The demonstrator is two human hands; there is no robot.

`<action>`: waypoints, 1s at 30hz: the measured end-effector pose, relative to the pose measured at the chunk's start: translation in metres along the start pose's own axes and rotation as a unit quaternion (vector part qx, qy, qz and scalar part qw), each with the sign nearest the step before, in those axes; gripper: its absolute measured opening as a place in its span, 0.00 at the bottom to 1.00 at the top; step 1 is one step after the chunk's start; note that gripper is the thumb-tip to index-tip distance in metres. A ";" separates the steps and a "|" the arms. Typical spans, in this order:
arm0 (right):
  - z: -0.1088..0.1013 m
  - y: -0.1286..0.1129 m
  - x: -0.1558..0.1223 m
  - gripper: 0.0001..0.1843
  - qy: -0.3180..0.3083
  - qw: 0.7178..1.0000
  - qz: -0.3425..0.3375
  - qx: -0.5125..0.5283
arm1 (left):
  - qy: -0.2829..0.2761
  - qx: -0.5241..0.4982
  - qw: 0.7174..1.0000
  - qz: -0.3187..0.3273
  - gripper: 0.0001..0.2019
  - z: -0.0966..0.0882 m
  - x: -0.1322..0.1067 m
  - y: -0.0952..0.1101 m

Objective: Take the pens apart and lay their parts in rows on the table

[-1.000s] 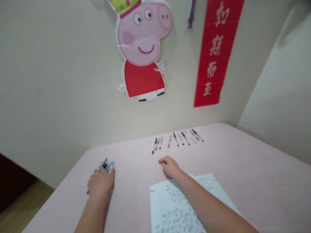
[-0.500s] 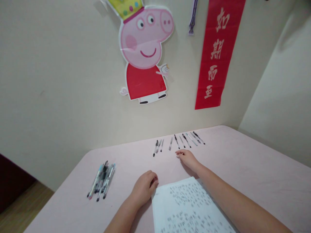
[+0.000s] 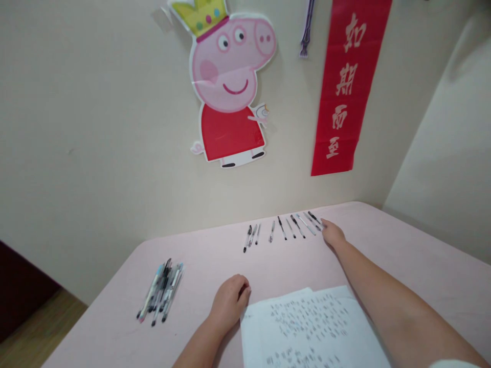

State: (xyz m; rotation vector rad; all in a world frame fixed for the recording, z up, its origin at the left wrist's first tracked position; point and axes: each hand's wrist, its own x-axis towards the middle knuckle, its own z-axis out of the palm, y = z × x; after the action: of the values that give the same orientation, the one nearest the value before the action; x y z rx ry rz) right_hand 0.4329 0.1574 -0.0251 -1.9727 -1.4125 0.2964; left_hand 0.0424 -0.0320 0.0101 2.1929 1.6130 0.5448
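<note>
My left hand [image 3: 230, 300] rests on the pink tabletop beside the upper left corner of the written paper sheets [image 3: 307, 327]. Its fingers are curled loosely, with nothing visible in them. Farther off, my right hand [image 3: 333, 233] reaches to the right end of a spread-out row of pens. Its fingertips close at the near end of the rightmost black pen [image 3: 314, 217], covering the tip. Several more pens lie leftward in that row, among them a black-gripped pen [image 3: 282, 227] and a black-capped pen [image 3: 247, 238] at the left end.
A bundle of pens [image 3: 161, 291] lies at the left of the pink table [image 3: 207, 255]. Behind the table stands a wall with a cartoon pig cutout [image 3: 232, 130], a red banner [image 3: 349, 92] and a hanging purple strap [image 3: 306, 30].
My right hand has moved right and slightly away from me, from below the middle of the row to its right end. The left hand stays by the paper. The upper sheet has shifted slightly.
</note>
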 end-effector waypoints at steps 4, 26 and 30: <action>0.011 -0.008 0.009 0.27 -0.020 1.000 -0.013 0.006 | 0.000 0.003 1.000 -0.001 0.07 -0.001 0.002 0.001; 0.066 -0.109 -0.065 0.19 -0.145 0.968 -0.177 0.105 | 0.004 -0.001 1.000 0.000 0.07 -0.002 0.003 0.000; 0.079 -0.136 -0.082 0.17 -0.152 0.967 -0.184 0.085 | 0.007 -0.007 1.000 0.001 0.07 -0.003 0.002 0.000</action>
State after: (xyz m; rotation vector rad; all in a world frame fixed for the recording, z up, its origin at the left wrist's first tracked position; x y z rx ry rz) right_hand 0.2567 0.1386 -0.0128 -1.5340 -1.8477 0.5455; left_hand 0.0414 -0.0296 0.0124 2.1859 1.6094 0.5704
